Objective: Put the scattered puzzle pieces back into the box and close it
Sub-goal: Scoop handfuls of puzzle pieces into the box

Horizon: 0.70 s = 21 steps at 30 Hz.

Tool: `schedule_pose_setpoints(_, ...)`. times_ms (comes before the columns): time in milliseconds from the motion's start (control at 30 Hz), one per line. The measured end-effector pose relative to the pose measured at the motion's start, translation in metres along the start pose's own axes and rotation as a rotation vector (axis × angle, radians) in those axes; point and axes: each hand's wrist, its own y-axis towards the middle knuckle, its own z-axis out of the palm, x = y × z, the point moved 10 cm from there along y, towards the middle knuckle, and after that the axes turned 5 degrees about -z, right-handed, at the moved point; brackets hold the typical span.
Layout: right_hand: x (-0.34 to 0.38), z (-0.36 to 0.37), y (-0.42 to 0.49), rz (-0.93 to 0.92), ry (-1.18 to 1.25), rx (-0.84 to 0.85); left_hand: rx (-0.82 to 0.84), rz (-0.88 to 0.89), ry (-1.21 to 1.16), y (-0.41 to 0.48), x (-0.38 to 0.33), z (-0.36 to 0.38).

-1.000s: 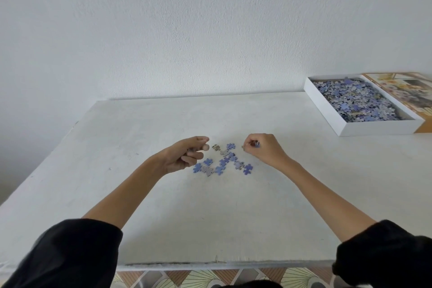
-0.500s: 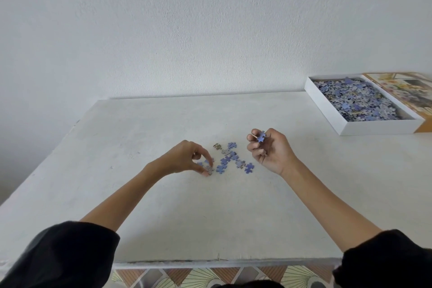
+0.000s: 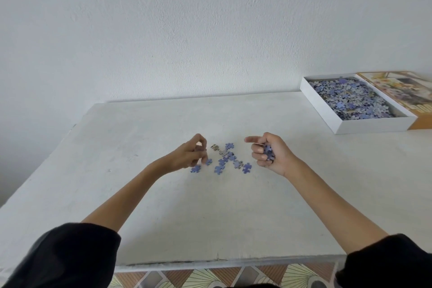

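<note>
White wall point(image 3: 210, 30) stands behind a white desk point(image 3: 222, 217). In the head camera view the scattered puzzle pieces point(image 3: 225, 159) lie in a small group about the middle of the desk. They are mostly blue, with two greyish ones at the far side.

The left hand point(image 3: 185, 157) hangs over the left edge of this group. Its fingers point(image 3: 203, 158) are bent down and drawn together, with the tips just beside one blue piece point(image 3: 208, 161); I cannot tell if they pinch it or only touch it. The right hand point(image 3: 272, 155) is at the right of the group, with its fingers curled round a handful of blue pieces point(image 3: 268, 150) and the forefinger stretched out.

The box point(image 3: 374, 125) sits at the far right of the desk, open and full of pieces. Its lid point(image 3: 402, 91), with a printed picture, lies against the right side of the box. Both sleeves point(image 3: 58, 257) are black. Patterned floor tiles point(image 3: 198, 278) show under the near edge of the desk.
</note>
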Motion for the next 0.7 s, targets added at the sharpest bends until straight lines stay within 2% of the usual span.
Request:
schedule_pose_setpoints(133, 0.016, -0.008, -0.007, -0.102, -0.737, -0.059, 0.032, -0.035, -0.463, -0.004, -0.005, -0.009)
schedule_pose_setpoints(233, 0.024, 0.004, -0.01, -0.249, -1.182, 0.008, 0.055, -0.044, -0.53, -0.007, -0.009, -0.011)
schedule_pose_setpoints(367, 0.024, 0.006, -0.009, -0.272, -1.294, 0.017, -0.036, -0.004, -0.228, -0.01, -0.011, -0.015)
schedule_pose_setpoints(500, 0.017, 0.013, -0.005, -0.171, -1.379, 0.099, -0.091, 0.031, 0.285, -0.009, -0.008, -0.014)
schedule_pose_setpoints(700, 0.009, 0.014, -0.005, -0.089, -1.38, 0.254, -0.141, 0.028, 0.397, -0.014, 0.007, -0.027)
